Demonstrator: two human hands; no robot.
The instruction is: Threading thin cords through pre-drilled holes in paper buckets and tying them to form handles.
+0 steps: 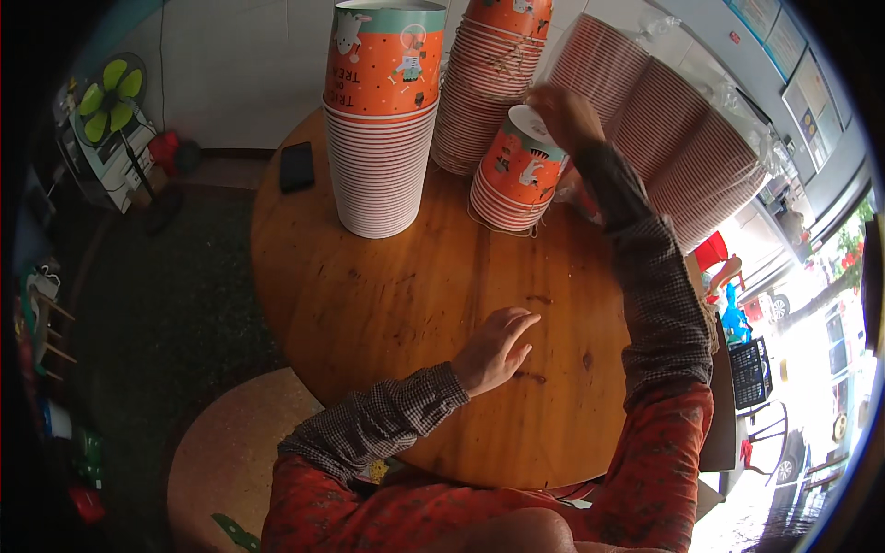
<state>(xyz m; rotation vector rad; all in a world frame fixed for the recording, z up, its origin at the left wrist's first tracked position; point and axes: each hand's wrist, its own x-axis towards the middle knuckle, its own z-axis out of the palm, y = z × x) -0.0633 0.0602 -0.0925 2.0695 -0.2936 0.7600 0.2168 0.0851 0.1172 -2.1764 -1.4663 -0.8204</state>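
Observation:
My left hand [495, 352] hovers over the near middle of the round wooden table [442, 276], empty, with thumb and fingers apart. My right hand [569, 118] reaches far across, at the upper right edge of a short upside-down stack of orange paper buckets [523, 170]. Its fingers are bent and blurred, so I cannot tell whether they grip anything. Thin string lies around the foot of that short stack. Behind it rises a tall bucket stack [487, 92], with more string [509, 60] against its side. A second tall stack [383, 138] stands to the left.
Bucket stacks wrapped in clear plastic [678, 138] lean at the back right. A black phone [297, 167] lies near the table's left edge. On the left stands a fan with green blades [111, 100]. A pinkish round stool or tabletop [235, 442] is at lower left.

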